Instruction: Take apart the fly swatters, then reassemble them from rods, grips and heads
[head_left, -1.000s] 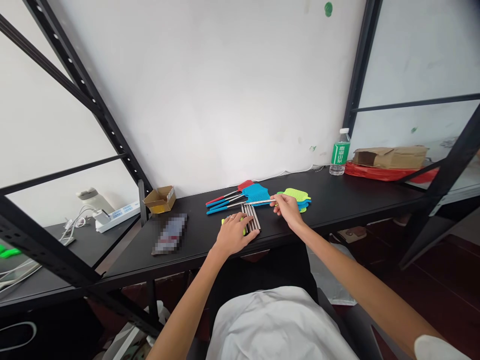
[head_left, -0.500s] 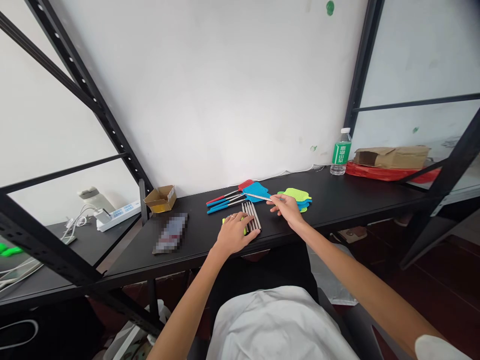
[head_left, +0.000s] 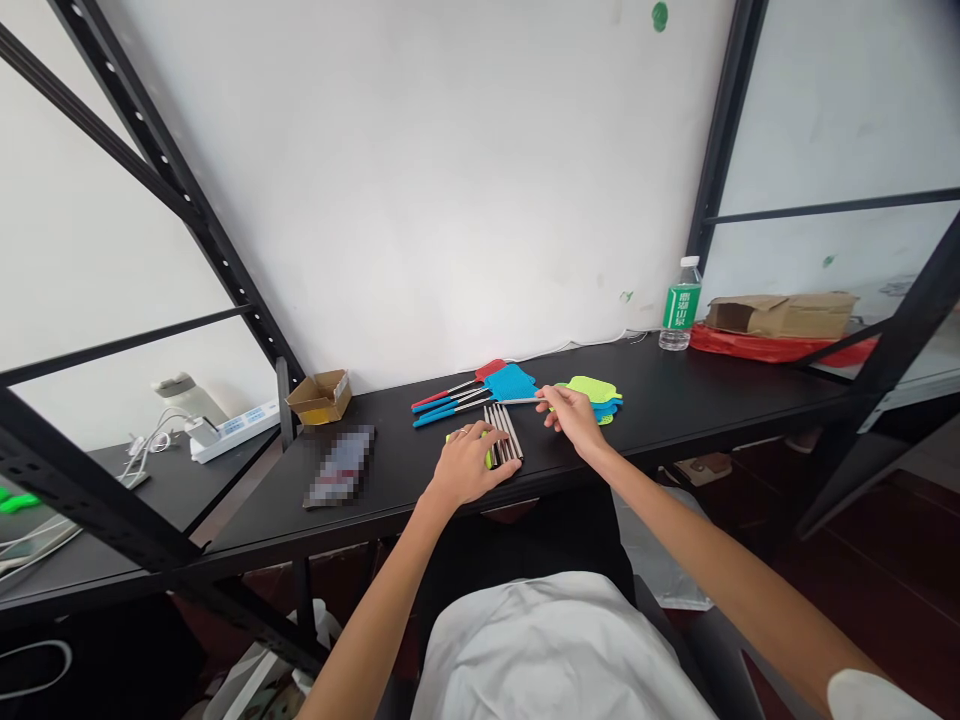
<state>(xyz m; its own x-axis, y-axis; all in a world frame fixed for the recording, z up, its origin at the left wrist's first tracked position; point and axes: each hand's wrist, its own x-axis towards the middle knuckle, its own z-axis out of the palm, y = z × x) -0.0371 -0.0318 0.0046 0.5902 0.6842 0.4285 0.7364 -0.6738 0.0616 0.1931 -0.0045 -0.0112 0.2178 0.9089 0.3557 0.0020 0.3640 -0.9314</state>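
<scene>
My right hand (head_left: pixel 571 417) pinches the end of a thin silver metal rod (head_left: pixel 519 402) that points left over the desk. Just behind the hand lies a stack of green and blue swatter heads (head_left: pixel 595 392). My left hand (head_left: pixel 466 466) rests palm down on the yellow-green handles of a row of several metal rods (head_left: pixel 504 434), its fingers spread over them. Behind the rods lie finished fly swatters (head_left: pixel 480 388), blue and red, with coloured handles pointing left.
On the black desk (head_left: pixel 675 395) are a small open cardboard box (head_left: pixel 320 398), a blurred flat object (head_left: pixel 341 466), a green-labelled water bottle (head_left: pixel 679 306) and a cardboard box on a red tray (head_left: pixel 780 330). Black shelf struts frame both sides. A power strip (head_left: pixel 231 431) sits on the left.
My right hand has tilted and shifted the silver rod slightly; its tip now points toward the blue swatters. My left hand stays on the rod handles.
</scene>
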